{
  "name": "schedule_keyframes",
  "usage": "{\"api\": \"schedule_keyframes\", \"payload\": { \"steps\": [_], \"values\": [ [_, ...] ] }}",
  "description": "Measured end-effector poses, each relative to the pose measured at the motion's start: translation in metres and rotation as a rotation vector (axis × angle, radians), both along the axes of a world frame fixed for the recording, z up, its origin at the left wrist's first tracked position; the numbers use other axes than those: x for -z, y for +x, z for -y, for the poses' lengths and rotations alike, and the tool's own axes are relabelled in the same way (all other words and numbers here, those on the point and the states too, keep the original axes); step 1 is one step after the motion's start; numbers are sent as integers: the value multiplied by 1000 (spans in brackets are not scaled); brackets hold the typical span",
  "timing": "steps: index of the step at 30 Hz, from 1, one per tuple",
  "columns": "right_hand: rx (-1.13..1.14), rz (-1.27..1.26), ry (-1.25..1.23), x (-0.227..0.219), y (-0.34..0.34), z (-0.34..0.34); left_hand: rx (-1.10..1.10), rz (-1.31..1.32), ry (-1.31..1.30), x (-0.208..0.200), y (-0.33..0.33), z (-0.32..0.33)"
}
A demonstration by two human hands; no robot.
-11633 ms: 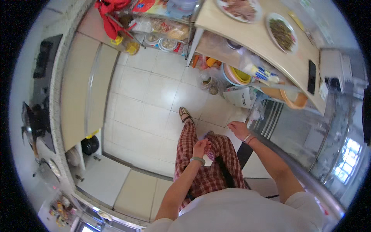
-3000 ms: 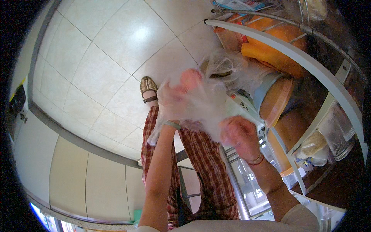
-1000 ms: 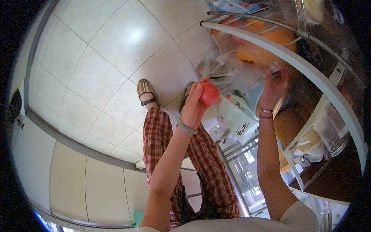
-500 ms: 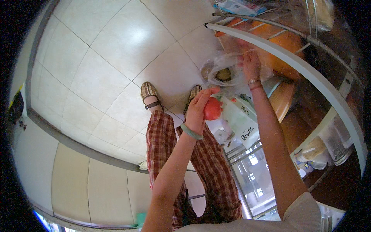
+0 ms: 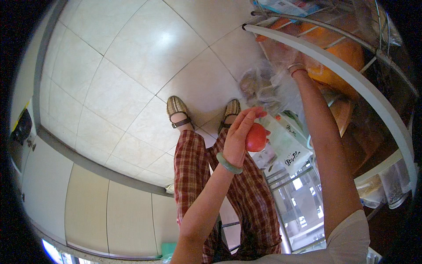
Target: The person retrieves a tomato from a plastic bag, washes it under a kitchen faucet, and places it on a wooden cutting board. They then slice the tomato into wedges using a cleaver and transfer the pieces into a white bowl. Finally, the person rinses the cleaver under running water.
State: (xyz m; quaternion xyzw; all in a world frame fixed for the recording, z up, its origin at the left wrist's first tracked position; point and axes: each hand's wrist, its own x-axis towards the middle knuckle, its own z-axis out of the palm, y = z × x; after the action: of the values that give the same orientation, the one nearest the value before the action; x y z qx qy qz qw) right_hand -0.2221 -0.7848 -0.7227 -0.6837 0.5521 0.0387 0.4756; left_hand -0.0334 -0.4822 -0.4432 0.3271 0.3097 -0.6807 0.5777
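A round red tomato [image 5: 256, 137] rests in my left hand [image 5: 239, 132], whose fingers curl round its far side. My left wrist wears a green bangle. On the right, my right hand [image 5: 293, 61] reaches in under the rack's pale curved rail, into a clear plastic bag [image 5: 276, 90]. Crumpled film and blur hide its fingers, so what they hold cannot be made out. A brownish round thing [image 5: 249, 83] shows through the bag's left side. Just below lies a white printed plastic bag [image 5: 283, 143].
A metal wire rack with a pale rail [image 5: 334, 57] curves along the right. Large orange items [image 5: 340, 72] sit behind it. A metal-framed shelf [image 5: 299, 198] stands beside my right leg. Pale cabinet fronts [image 5: 127, 215] line the lower left, beside the tiled floor [image 5: 127, 83].
My right hand has gone deeper into the clear bag, and its fingers no longer show. The bag's opening has collapsed. The left hand still holds the tomato; the whole view has shifted slightly.
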Motion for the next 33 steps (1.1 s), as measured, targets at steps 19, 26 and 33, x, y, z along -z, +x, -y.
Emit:
{"api": "schedule_keyframes", "payload": {
  "steps": [19, 26, 33],
  "values": [
    [81, -125, -168, -60, 19, -20, -10, 36, -1, 4, 0, 7],
    [8, -208, -432, -35, 11, -33, 6, 29, -4, 3, -2, 4],
    [-95, -327, -487, -61, 39, -48, -34, 32, 7, 3, 2, 4]
  ]
}}
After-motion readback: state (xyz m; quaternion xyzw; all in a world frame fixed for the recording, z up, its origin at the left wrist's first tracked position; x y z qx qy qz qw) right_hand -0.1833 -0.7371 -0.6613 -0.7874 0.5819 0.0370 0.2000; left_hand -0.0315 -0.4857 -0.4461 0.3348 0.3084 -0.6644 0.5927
